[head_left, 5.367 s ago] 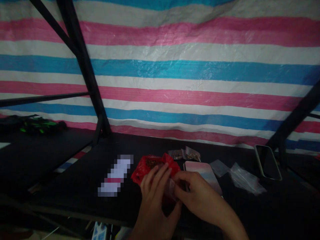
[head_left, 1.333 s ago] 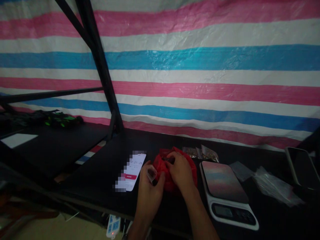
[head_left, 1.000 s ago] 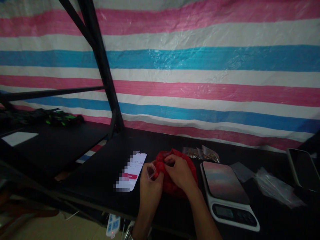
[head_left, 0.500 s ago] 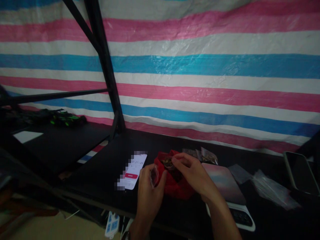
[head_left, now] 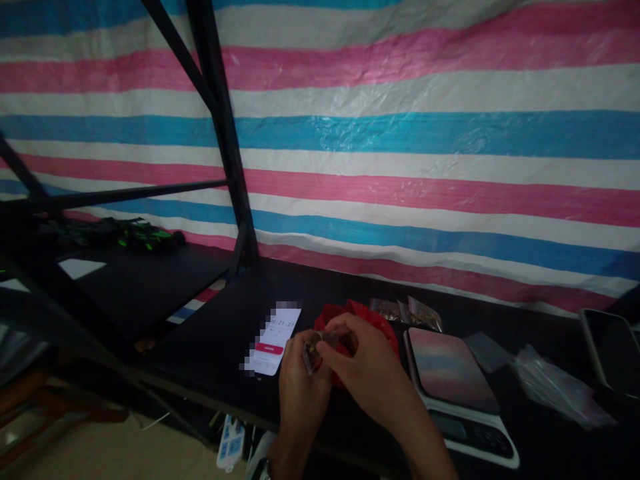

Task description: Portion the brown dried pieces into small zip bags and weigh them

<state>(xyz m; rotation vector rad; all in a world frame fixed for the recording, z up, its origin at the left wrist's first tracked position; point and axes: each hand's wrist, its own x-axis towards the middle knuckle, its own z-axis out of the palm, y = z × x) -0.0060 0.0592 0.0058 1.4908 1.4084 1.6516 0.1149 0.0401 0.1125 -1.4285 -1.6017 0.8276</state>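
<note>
My left hand (head_left: pixel 304 377) is closed around a small clear plastic bag (head_left: pixel 311 360), holding its mouth upward. Small brass-coloured pieces (head_left: pixel 313 343) show at the bag's opening. My right hand (head_left: pixel 363 357) reaches across with thumb and fingers pinched at that opening, holding some of these pieces; whether a small clear cup is also in its grip I cannot tell. Just behind and beneath the hands sits an open red bag (head_left: pixel 383 323), its inside mostly hidden by my right hand.
A white digital scale (head_left: pixel 457 373) stands right of the red bag. Filled clear packets (head_left: pixel 423 313) lie behind. Flat plastic bags (head_left: pixel 555 383) and a dark phone (head_left: pixel 610 350) are farther right. A lit phone (head_left: pixel 277 340) lies left. A black metal post (head_left: pixel 230 147) rises at the back left.
My right hand has moved left and down from over the red bag to the plastic bag's mouth, bringing the brass-coloured pieces along. The view has shifted slightly.
</note>
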